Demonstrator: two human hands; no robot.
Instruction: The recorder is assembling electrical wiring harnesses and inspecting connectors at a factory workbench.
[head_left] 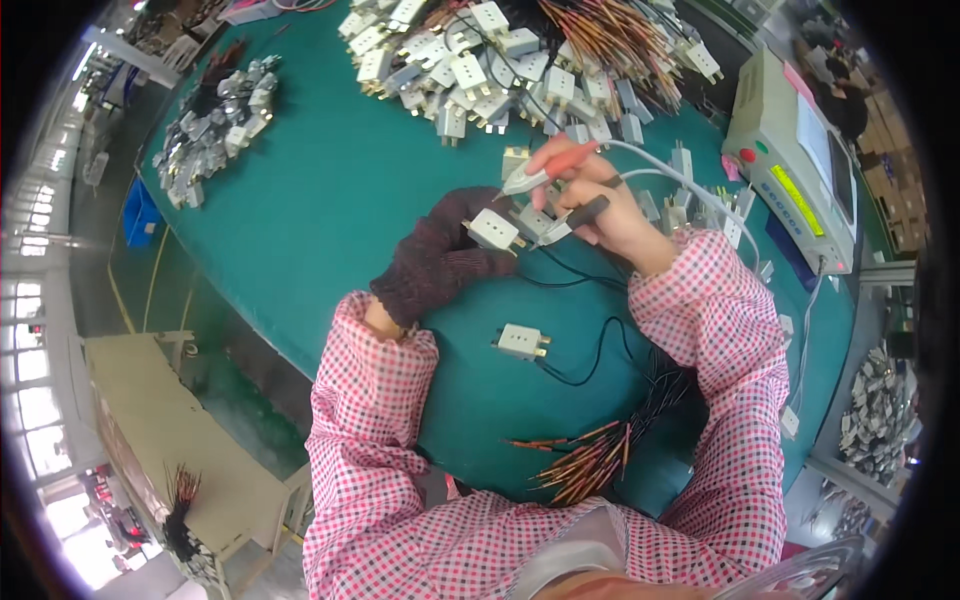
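Observation:
My left hand (440, 250), in a dark knitted glove, grips a white plug (493, 230) with small holes in its face and metal pins on its side. My bare right hand (605, 205) holds two test probes: a red one (570, 160) on top and a black one (588, 213) below, both pointing toward the gloved hand. The black probe's tip lies close to the plug; whether it touches I cannot tell. Nearer me, another white plug (522, 341) lies on the green table with its black cord running right, toward a bundle of cords with orange-brown ends (590, 465).
A big heap of white plugs (470, 75) covers the far middle; a smaller pile (215, 130) lies far left. At right stands a grey tester (795, 165) with a lit yellow display, wired to the probes. Several loose plugs (680, 205) sit beside it. The green table's edge (265, 330) curves at left.

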